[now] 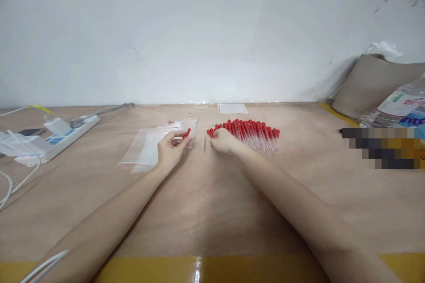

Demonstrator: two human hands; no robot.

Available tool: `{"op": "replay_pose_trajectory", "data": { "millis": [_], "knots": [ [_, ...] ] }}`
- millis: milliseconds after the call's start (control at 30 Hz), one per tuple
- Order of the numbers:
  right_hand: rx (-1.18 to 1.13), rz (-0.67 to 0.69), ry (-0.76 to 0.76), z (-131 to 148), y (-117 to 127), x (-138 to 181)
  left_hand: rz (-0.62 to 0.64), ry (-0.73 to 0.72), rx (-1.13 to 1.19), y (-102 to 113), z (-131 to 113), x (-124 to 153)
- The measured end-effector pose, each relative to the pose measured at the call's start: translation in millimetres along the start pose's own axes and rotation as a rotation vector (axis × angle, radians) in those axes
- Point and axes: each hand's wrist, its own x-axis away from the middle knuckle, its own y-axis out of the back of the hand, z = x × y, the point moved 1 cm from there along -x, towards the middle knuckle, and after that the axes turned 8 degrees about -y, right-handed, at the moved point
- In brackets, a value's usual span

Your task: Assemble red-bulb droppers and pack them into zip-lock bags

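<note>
My left hand (171,149) is closed in a pinch around a red rubber dropper bulb (187,133), held over the clear plastic zip bags (142,148); whether a glass tube is attached to it is hidden. At the left end of a row of red-bulbed glass droppers (257,130) is my right hand (223,140), its fingers curled down on a dropper whose bulb (210,133) shows beside the fingertips. The droppers lie side by side, bulbs away from me and clear tips toward me. A thin clear tip (204,143) is visible between my hands.
Against the wall lies a small white bag or card (232,108). On the left are a white power strip (68,139) with plugs and looping white cables (25,181). To the right stand a grey container (375,82) and a wrapped bottle pack (398,108), near a blurred-out dark object (381,148).
</note>
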Motion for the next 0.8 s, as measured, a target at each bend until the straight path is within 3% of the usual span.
{"op": "replay_pose_trajectory", "data": {
  "millis": [167, 233, 333, 667, 800],
  "knots": [
    [0.05, -0.089, 0.085, -17.3, 2.5, 11.8, 0.022, -0.066, -0.044, -3.6, -3.6, 3.0],
    [0.097, -0.149, 0.132, -12.4, -2.8, 15.0, 0.027, -0.084, -0.054, -4.2, -3.6, 3.9],
    [0.216, -0.22, 0.082, -0.3, -11.1, 16.2, 0.051, -0.106, -0.079, -3.2, -0.2, 3.8],
    [0.337, -0.146, 0.033, 9.8, -23.9, 14.5, 0.137, -0.332, -0.266, -1.7, 2.3, 5.4],
    [0.31, -0.249, 0.085, 5.3, -14.3, 21.3, 0.162, -0.424, -0.29, 0.0, -3.4, 6.7]
  ]
}}
